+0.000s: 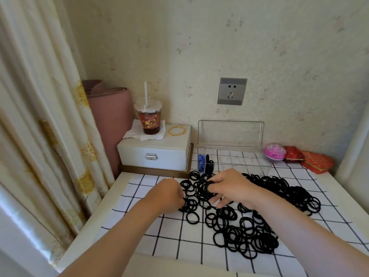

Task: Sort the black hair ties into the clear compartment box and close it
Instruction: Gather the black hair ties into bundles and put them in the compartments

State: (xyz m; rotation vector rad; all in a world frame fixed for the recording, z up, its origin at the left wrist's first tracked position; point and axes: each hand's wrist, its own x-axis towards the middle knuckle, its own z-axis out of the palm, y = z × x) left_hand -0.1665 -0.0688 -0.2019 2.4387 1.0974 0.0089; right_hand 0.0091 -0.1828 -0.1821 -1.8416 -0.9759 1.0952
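Pinching a small bundle of black hair ties (249, 232) between thumb and forefinger, the right hand (231, 186) sits above the far end of the pile. Left hand (169, 194): fingers curled down into the pile's left edge; the back of the hand hides whether they grip a tie.

Head view. Pile lies loose on a checked cloth (139, 196) and runs from centre to the right, thickest at near right. Bare cloth shows left of the pile and along the near edge. The cloth stops short of the counter (95, 222) edge on the left, where a curtain (40, 116) hangs close.

Clear box (239, 162) stands just behind the pile, its front wall near the farthest ties. Its lid (230, 133) stands upright against the wall. Leftmost compartment holds blue ties (201, 160); some black ones sit beside them.

White case (153, 154) stands left of the box, close beside it, carrying a cup (148, 120) and gold bangles (177, 130). Red boxes (317, 161) occupy the far right corner.
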